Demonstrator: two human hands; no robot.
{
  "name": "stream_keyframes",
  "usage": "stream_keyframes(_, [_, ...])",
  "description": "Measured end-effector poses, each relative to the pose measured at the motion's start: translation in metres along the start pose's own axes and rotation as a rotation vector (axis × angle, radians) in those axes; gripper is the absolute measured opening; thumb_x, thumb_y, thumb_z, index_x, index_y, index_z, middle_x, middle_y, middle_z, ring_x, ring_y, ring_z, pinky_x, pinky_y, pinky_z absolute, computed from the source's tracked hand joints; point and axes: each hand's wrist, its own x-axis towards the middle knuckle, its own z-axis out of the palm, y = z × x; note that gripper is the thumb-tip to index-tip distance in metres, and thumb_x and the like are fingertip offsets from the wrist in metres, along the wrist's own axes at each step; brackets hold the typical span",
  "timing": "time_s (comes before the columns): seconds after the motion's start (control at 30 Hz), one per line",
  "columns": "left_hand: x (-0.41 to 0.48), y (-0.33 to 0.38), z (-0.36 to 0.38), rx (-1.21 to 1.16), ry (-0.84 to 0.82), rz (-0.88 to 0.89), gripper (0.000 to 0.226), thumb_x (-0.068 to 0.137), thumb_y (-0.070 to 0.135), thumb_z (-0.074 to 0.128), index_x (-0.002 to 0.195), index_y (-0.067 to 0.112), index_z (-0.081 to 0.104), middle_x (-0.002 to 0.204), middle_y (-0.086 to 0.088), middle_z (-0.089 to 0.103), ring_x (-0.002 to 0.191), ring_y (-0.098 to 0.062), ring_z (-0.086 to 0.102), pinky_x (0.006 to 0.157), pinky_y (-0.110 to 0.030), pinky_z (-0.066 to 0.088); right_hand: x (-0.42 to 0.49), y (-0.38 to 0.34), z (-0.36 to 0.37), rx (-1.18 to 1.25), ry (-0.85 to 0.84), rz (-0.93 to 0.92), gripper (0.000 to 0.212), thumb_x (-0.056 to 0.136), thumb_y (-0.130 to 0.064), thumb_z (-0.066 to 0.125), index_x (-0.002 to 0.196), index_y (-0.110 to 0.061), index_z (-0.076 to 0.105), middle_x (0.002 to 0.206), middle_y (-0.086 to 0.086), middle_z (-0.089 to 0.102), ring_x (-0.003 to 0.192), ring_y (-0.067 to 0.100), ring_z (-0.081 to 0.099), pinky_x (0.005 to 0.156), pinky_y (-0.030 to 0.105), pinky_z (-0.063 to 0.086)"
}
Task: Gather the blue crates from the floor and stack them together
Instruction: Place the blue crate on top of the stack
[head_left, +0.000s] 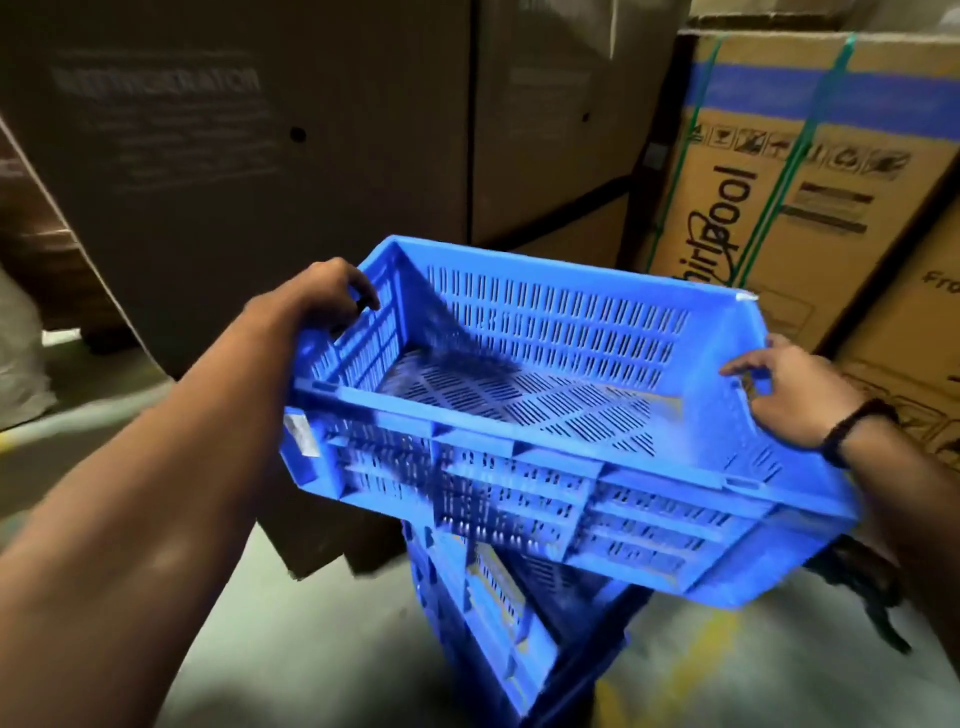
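Observation:
I hold an empty blue slotted crate (519, 457) in the air, open side up and tilted a little. My left hand (322, 296) grips its left end wall through the handle slot. My right hand (784, 389), with a dark band at the wrist, grips the right end rim. Below the held crate stands a stack of blue crates (498, 623) on the floor, turned at an angle to it; the held crate hides most of the stack.
Tall dark cardboard boxes (234, 156) stand close behind and to the left. A lighter carton with green straps (789, 171) leans at the right, with more cartons (914, 332) beside it. The grey concrete floor (727, 670) bears a yellow mark.

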Motion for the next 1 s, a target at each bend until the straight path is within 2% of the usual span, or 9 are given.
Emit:
stream_keyframes(0.2, [0.044,0.005,0.009,0.001,-0.045,0.08,0.037,0.076,-0.003,0.058,0.098,0.023,0.072,0.076,-0.012,0.068,0.061,-0.022,0.065,0.061,-0.031,0.054,0.001,-0.008,0.002,-0.103,-0.057,0.058,0.05,0.071,-0.009,0.054,0.117,-0.028,0.06,0.133,0.014,0.04,0.12,0.038,0.047,0.103,0.039,0.038])
stream_keyframes(0.37, [0.039,0.01,0.002,0.073,0.019,0.132,0.055,0.077,0.032,0.076,0.126,0.016,0.058,0.131,-0.014,0.055,0.116,-0.029,0.054,0.096,-0.033,0.04,-0.013,-0.009,-0.022,-0.174,-0.109,-0.173,0.044,0.067,-0.065,0.058,0.11,-0.059,0.051,0.154,-0.004,0.025,0.144,0.027,0.014,0.113,0.052,0.01])
stream_keyframes(0.43, [0.017,0.018,0.005,0.015,0.035,0.197,0.061,0.078,0.045,0.071,0.129,0.015,0.056,0.14,-0.01,0.049,0.126,-0.028,0.048,0.103,-0.033,0.035,-0.014,-0.008,-0.033,-0.111,-0.14,-0.306,0.046,0.059,-0.086,0.04,0.101,-0.069,0.047,0.151,-0.011,0.026,0.144,0.023,0.017,0.115,0.053,0.013])
stream_keyframes(0.5, [-0.009,0.03,0.01,-0.03,0.002,0.249,0.068,0.073,0.062,0.064,0.127,0.022,0.057,0.142,-0.005,0.049,0.126,-0.025,0.049,0.104,-0.034,0.036,0.005,-0.006,-0.036,-0.124,-0.116,-0.408,0.055,0.061,-0.09,0.033,0.107,-0.066,0.048,0.153,-0.006,0.025,0.142,0.027,0.021,0.115,0.052,0.017])
stream_keyframes(0.6, [-0.043,0.053,0.015,-0.025,-0.04,0.298,0.081,0.063,0.082,0.056,0.125,0.029,0.058,0.145,0.002,0.046,0.131,-0.02,0.044,0.11,-0.036,0.033,0.068,-0.021,-0.028,-0.354,-0.112,-0.545,0.07,0.068,-0.084,0.033,0.124,-0.046,0.051,0.157,-0.003,0.016,0.14,0.041,0.023,0.112,0.058,0.021])
stream_keyframes(0.73, [-0.081,0.068,0.023,-0.053,-0.094,0.379,0.098,0.047,0.093,0.043,0.12,0.03,0.063,0.137,0.011,0.054,0.128,-0.014,0.048,0.109,-0.038,0.034,0.147,-0.038,-0.008,-0.536,-0.244,-0.555,0.052,0.085,-0.049,0.057,0.134,-0.04,0.043,0.158,-0.012,0.008,0.141,0.044,0.015,0.108,0.065,0.015])
stream_keyframes(0.83, [-0.098,0.06,0.05,0.077,0.146,0.399,0.084,0.064,0.092,0.023,0.1,0.03,0.068,0.095,0.004,0.072,0.092,-0.018,0.065,0.079,-0.037,0.049,0.169,-0.038,0.001,-0.505,-0.274,-0.596,0.05,0.084,-0.032,0.065,0.132,-0.031,0.05,0.159,-0.003,0.011,0.137,0.039,0.031,0.113,0.047,0.025])
stream_keyframes(0.9, [-0.105,0.057,0.07,0.203,0.362,0.417,0.072,0.081,0.079,0.008,0.064,0.026,0.054,0.055,0.002,0.053,0.057,-0.024,0.053,0.052,-0.029,0.035,0.172,-0.035,0.005,-0.426,-0.261,-0.63,0.047,0.079,-0.013,0.069,0.124,-0.023,0.06,0.157,0.002,0.017,0.134,0.03,0.04,0.109,0.035,0.031])
stream_keyframes(1.0, [-0.104,0.058,0.084,0.234,0.54,0.448,0.056,0.095,0.056,0.01,0.051,0.025,0.022,0.043,0.004,0.026,0.039,-0.025,0.032,0.047,-0.024,0.015,0.173,-0.031,0.008,-0.328,-0.169,-0.612,0.051,0.071,0.011,0.058,0.111,-0.017,0.069,0.153,0.0,0.03,0.129,0.026,0.046,0.105,0.032,0.036])
